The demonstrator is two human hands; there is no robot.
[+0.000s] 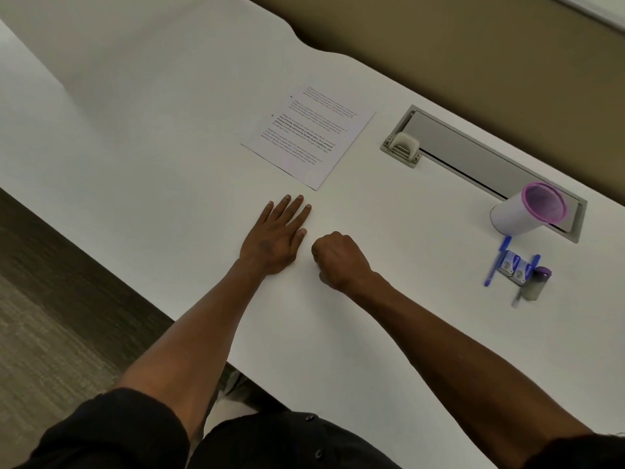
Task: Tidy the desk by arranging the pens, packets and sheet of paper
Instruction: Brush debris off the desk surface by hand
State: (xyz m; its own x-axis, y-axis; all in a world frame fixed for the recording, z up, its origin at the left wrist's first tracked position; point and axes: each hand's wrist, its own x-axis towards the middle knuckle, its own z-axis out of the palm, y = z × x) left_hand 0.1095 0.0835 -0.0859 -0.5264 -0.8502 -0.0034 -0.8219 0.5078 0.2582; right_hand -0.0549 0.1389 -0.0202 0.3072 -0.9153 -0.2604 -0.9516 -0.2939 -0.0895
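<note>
A printed sheet of paper lies flat on the white desk, just beyond my hands. My left hand rests palm down on the desk with its fingers spread, holding nothing. My right hand sits beside it as a closed fist, with nothing visible in it. Far to the right, two blue pens lie on the desk with two small packets on top of them. A small purple-capped bottle lies against the packets.
A white cup with a purple rim stands at the right, on the edge of a grey cable hatch set into the desk. The desk's near edge runs diagonally at the left, with dark floor below.
</note>
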